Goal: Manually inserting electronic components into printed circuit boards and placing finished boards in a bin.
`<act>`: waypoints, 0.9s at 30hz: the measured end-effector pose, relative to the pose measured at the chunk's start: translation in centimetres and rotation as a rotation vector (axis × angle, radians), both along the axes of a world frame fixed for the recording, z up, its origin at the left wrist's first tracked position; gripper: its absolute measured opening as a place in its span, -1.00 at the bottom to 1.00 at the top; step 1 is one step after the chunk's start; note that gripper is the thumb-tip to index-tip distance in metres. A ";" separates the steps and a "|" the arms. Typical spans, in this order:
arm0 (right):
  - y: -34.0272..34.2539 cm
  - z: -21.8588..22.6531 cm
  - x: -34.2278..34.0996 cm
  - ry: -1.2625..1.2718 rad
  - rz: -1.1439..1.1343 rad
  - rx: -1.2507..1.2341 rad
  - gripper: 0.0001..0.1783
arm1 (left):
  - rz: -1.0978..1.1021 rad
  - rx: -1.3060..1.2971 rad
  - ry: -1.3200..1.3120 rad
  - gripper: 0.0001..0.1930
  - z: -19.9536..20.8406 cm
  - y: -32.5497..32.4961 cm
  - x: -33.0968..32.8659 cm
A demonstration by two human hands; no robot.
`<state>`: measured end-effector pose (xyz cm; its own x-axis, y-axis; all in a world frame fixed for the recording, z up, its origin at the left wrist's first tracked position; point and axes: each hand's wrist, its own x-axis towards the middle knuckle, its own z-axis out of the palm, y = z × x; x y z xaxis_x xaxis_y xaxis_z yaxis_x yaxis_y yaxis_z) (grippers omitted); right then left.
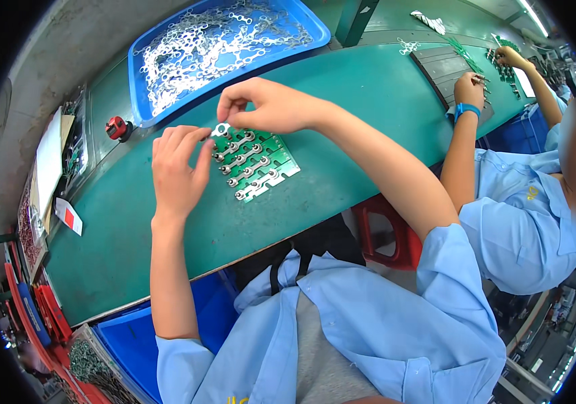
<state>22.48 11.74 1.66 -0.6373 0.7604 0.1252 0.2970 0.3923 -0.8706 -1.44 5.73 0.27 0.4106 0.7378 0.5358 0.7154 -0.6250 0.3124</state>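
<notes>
A green circuit board panel [282,158] lies on the table in front of me, set with several round metal posts joined by silvery double-ringed metal strips. At its far left corner is a small silvery metal strip [221,129] with a ring-shaped end. My left hand [179,165] pinches this strip's left side between thumb and fingertips. From the far side, my right hand [267,106] closes its curled fingers at the strip's ringed end; the fingertips partly hide each other. The strip overlaps the board's corner, and I cannot tell whether it touches a post.
A blue tray [136,87] heaped with loose metal strips stands at the back left. Beside it sits a small red-and-black device [118,128]. On the right, a co-worker's hands [469,92] work over a dark slatted board [429,71]. A red stool [405,239] stands below the table edge.
</notes>
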 end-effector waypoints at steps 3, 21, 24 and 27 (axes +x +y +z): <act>0.3 -1.1 -0.8 -0.057 -0.037 0.178 -0.89 | 0.019 -0.048 -0.013 -0.84 -0.8 0.4 -0.4; 1.3 -0.4 -2.8 -0.607 -0.026 0.280 -0.84 | -0.083 -0.663 0.073 -0.88 0.4 3.9 -1.7; 1.6 0.2 -3.5 -0.703 0.006 0.280 -0.81 | -0.102 -0.637 0.128 -0.88 0.1 4.3 -1.8; 1.8 0.6 -4.1 -0.794 0.052 0.278 -0.78 | -0.112 -0.619 0.183 -0.88 -0.5 4.5 -2.1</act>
